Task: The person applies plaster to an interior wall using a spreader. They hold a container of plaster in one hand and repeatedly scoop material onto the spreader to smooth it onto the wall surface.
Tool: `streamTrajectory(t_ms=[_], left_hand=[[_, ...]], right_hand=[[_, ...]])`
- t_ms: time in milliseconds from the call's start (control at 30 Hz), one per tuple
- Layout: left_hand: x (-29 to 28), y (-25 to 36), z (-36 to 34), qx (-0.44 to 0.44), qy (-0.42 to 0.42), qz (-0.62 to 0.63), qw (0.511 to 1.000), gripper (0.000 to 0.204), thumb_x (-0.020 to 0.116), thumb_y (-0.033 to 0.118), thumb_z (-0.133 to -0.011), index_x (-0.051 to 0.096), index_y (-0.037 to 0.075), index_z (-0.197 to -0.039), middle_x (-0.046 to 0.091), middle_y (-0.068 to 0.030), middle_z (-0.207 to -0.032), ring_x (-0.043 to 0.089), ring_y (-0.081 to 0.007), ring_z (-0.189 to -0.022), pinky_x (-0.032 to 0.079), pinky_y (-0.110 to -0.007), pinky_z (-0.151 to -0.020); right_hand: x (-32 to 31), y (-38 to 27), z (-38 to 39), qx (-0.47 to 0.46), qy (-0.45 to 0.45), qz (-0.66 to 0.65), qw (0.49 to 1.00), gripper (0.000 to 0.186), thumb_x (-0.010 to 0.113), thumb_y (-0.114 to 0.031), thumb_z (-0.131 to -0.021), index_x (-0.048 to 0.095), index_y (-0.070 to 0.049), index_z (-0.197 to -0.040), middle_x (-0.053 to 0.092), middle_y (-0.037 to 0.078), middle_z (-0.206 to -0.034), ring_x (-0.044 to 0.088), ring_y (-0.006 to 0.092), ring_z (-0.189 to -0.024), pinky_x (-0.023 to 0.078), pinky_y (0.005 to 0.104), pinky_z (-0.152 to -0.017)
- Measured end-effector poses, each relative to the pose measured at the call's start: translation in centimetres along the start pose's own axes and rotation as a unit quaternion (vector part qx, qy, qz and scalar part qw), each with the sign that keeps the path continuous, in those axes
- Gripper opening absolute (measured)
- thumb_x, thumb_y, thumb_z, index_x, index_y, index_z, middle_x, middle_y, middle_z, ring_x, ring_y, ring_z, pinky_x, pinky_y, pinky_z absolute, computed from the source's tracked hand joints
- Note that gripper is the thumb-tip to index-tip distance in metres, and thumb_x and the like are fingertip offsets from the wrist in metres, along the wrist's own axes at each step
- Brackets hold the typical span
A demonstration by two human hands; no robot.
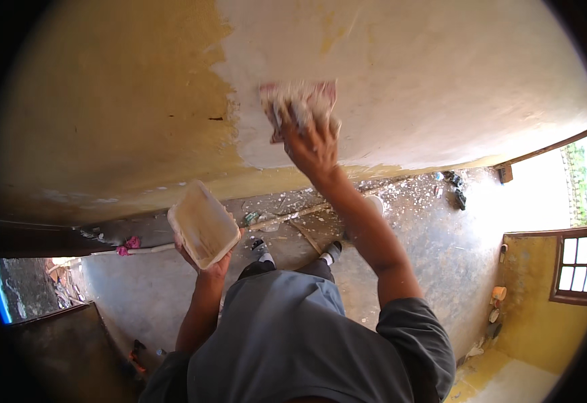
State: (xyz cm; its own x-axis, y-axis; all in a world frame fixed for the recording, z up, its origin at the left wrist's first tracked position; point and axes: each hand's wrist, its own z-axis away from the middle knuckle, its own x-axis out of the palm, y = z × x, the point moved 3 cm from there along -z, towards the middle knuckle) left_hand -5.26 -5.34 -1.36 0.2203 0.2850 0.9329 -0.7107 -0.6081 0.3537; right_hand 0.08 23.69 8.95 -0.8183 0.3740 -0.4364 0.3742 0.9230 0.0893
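My right hand (310, 141) grips a flat reddish spreader (323, 94) smeared with pale paste, held against the wall where a whitish coat (401, 74) borders bare yellow (125, 94). Pale paste also covers my fingers. Lower down and to the left, my left hand (210, 267) holds a rectangular plastic tub (202, 221) from beneath and around its side; its inside has a beige residue.
My feet stand on a concrete floor (139, 295) strewn with white flakes near the wall. A long pole (273, 221), pink rags (129, 245), a white bucket (374, 205) and dark debris (458, 195) lie along it. Openings are at both sides, with a barred window (579, 265) at right.
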Motion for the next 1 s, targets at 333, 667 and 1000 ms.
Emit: streamTrajectory(t_ms=[333, 667, 1000], left_hand=[[1.6, 2.2, 2.7, 0.001, 0.064, -0.032, 0.997, 0.095, 0.051, 0.076, -0.08, 0.025, 0.023, -0.153, 0.037, -0.0207, -0.149, 0.042, -0.0411, -0.132, 0.041, -0.071, -0.095], [3.1, 0.7, 2.3, -0.059, -0.017, 0.009, 0.998, 0.093, 0.056, 0.07, -0.083, 0.021, 0.021, -0.155, 0.026, -0.0205, -0.155, 0.031, -0.0386, -0.141, 0.032, -0.072, -0.104], [2.9, 1.3, 3.1, -0.014, -0.027, 0.004, 1.0, 0.097, 0.056, 0.071, -0.082, 0.018, 0.02, -0.155, 0.026, -0.0205, -0.155, 0.032, -0.039, -0.14, 0.035, -0.069, -0.105]], right_hand=[[8.9, -2.3, 22.7, 0.03, -0.092, -0.036, 0.995, 0.052, 0.068, -0.024, -0.078, 0.063, -0.023, -0.13, 0.051, 0.003, -0.14, 0.05, 0.0249, -0.124, 0.039, 0.0446, -0.098], [2.9, -1.6, 24.1, -0.023, -0.138, -0.081, 0.987, 0.049, 0.068, -0.027, -0.08, 0.064, -0.026, -0.129, 0.054, -0.002, -0.141, 0.052, 0.0225, -0.125, 0.043, 0.0454, -0.098], [3.2, -1.7, 7.6, -0.412, -0.034, -0.225, 0.882, 0.034, 0.064, -0.021, -0.065, 0.075, -0.014, -0.097, 0.065, -0.001, -0.116, 0.054, 0.0208, -0.12, 0.049, 0.0377, -0.095]])
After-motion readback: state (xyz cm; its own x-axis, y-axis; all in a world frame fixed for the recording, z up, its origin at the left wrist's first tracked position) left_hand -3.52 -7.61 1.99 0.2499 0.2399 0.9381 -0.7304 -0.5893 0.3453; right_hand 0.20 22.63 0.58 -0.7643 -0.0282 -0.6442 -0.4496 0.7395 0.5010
